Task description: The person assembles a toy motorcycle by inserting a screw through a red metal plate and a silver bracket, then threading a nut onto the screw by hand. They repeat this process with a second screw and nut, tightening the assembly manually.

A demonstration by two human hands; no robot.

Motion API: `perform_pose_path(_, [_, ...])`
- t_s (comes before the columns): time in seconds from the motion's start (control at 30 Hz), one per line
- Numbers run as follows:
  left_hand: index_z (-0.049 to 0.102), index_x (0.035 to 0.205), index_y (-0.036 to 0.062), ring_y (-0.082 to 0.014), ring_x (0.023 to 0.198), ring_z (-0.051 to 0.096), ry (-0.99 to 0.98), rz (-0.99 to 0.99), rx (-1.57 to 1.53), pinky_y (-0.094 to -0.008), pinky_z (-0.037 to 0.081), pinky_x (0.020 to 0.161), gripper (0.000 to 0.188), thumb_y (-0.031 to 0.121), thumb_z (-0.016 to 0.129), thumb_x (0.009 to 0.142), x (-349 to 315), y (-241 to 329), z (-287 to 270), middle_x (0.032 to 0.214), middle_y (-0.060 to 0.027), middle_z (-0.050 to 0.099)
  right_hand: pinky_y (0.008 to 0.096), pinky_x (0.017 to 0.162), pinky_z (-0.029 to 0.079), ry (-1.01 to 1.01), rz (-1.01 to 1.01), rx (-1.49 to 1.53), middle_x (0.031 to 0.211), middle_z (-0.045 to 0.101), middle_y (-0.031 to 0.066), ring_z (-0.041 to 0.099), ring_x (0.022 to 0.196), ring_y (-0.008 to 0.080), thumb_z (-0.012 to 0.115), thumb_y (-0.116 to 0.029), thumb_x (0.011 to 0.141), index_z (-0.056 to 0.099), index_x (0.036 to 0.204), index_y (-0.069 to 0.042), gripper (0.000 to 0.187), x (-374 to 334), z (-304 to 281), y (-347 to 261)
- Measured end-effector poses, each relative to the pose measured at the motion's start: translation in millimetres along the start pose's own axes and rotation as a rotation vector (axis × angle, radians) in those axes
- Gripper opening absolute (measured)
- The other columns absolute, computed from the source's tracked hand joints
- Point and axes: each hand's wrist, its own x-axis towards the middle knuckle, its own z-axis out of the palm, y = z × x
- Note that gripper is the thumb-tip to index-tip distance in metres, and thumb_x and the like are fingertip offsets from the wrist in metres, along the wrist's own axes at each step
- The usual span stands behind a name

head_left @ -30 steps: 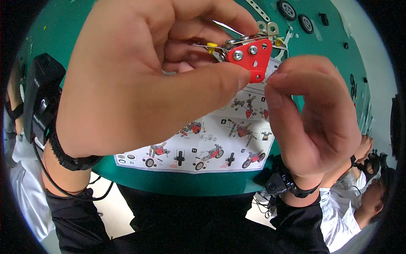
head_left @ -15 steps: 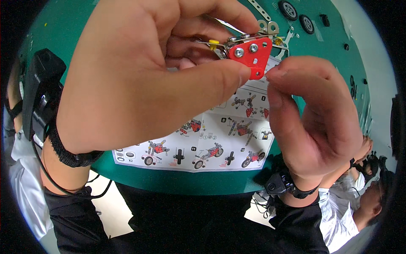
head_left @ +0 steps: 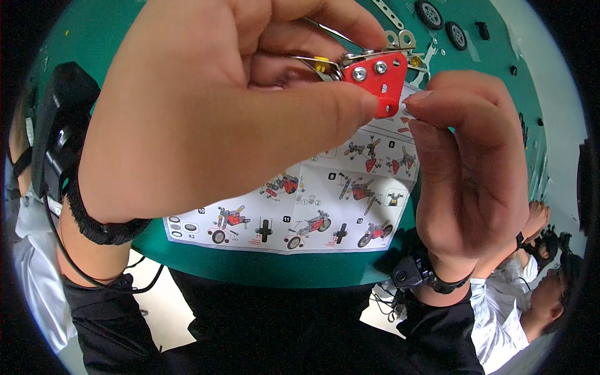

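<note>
My left hand [head_left: 206, 119] is closed on a partly built metal model motorcycle, its thumb pressing the red triangular plate [head_left: 390, 80] from the front. Two silver screw heads show on the plate, and a bare hole sits near its lower corner. Behind the plate are thin metal strips and a small yellow piece [head_left: 321, 64]; my fingers hide the rest. Just right of the plate's lower corner is my right hand [head_left: 469, 156], fingers curled and the index fingertip and thumb close together. Whatever may be between those tips is too small to make out.
A printed instruction sheet [head_left: 300, 228] lies under my hands on the green table [head_left: 250, 265]. Beyond are black wheels [head_left: 429, 14], a perforated metal strip [head_left: 389, 14], a small wrench [head_left: 430, 57] and loose parts. Another person [head_left: 540, 306] sits at the right.
The model and my left hand have shifted slightly right. My right hand's fingertips have drawn a little away from the plate's lower corner, and its fingers have turned more upright.
</note>
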Motion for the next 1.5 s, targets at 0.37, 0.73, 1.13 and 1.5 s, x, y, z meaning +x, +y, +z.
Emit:
perform_pose_path(0.37, [0.051, 0.13, -0.0024, -0.0187, 0.096, 0.069, -0.014, 0.008, -0.005, -0.0266, 0.056, 0.083, 0.053, -0.005, 0.073, 0.082, 2, 4, 3, 0.11, -0.0185, 0.069, 0.0299, 0.081, 0.048, -0.065, -0.045, -0.08, 0.099, 0.061, 0.0161, 0.06, 0.089, 0.0213, 0.067, 0.014, 0.078, 0.062, 0.101, 0.006, 0.024, 7, -10, -3])
perform_pose_path(0.73, [0.051, 0.13, -0.0028, -0.0191, 0.096, 0.07, 0.001, -0.005, 0.019, -0.027, 0.056, 0.083, 0.052, -0.005, 0.073, 0.082, -3, 0, 1, 0.11, -0.0191, 0.068, 0.0284, 0.076, 0.049, 0.028, -0.003, 0.038, 0.094, 0.063, 0.0159, 0.062, 0.086, 0.0206, 0.068, 0.017, 0.075, 0.066, 0.094, 0.006, 0.022, 2, 10, 1])
perform_pose_path(1.13, [0.051, 0.129, -0.0034, -0.0195, 0.095, 0.07, -0.005, 0.014, 0.01, -0.0276, 0.057, 0.082, 0.052, -0.006, 0.072, 0.083, -1, 1, 4, 0.11, -0.0198, 0.068, 0.0276, 0.078, 0.049, -0.011, 0.067, -0.076, 0.095, 0.063, 0.0158, 0.062, 0.086, 0.0209, 0.068, 0.016, 0.075, 0.067, 0.097, 0.006, 0.024, 10, -5, -16])
perform_pose_path(1.5, [0.05, 0.129, -0.0038, -0.0199, 0.095, 0.07, -0.004, 0.014, 0.015, -0.028, 0.058, 0.082, 0.051, -0.006, 0.072, 0.083, 0, 3, 6, 0.11, -0.0203, 0.068, 0.0278, 0.072, 0.05, -0.196, 0.072, -0.409, 0.095, 0.065, 0.0156, 0.064, 0.085, 0.0208, 0.074, 0.011, 0.069, 0.072, 0.097, 0.003, 0.029, 17, -8, -26])
